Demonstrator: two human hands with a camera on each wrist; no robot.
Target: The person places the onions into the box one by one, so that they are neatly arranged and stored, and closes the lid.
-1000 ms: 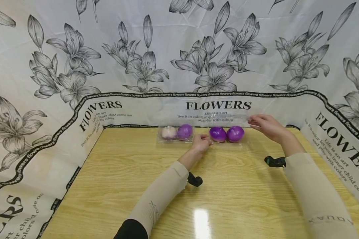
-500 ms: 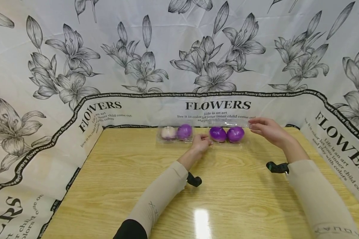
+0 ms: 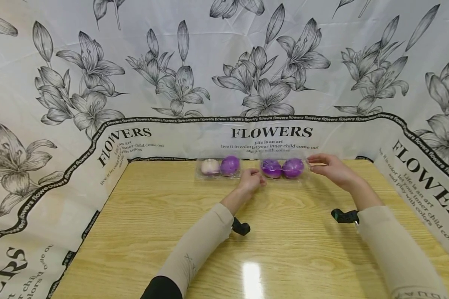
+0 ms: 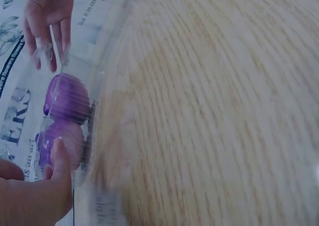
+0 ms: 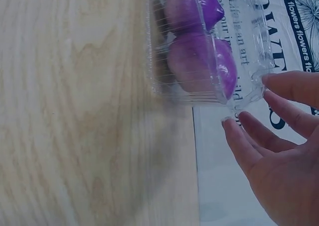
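Observation:
A clear plastic clamshell box [image 3: 284, 179] at the back of the table holds two purple round vegetables, perhaps onions or turnips, one on the left [image 3: 271, 168] and one on the right [image 3: 293, 167]. My left hand [image 3: 251, 181] is at the box's near left corner, its thumb [image 4: 60, 154] against the plastic and its other fingers curled and partly hidden. At the right end, my right hand [image 3: 331, 169] holds the edge of the lid [image 5: 256, 81] between its fingertips. The lid lies low over the vegetables; whether it touches the base all round is unclear.
Left of my left hand stands a second clear box [image 3: 220, 176] with one whitish [image 3: 210, 166] and one purple vegetable [image 3: 230, 165]. Behind the boxes hangs a flower-printed cloth [image 3: 194, 137]. The wooden table [image 3: 284, 241] stretches towards me.
The lid of the right box has come down from a raised position to lie over the vegetables. My right hand has moved slightly down with it; the left hand has hardly moved.

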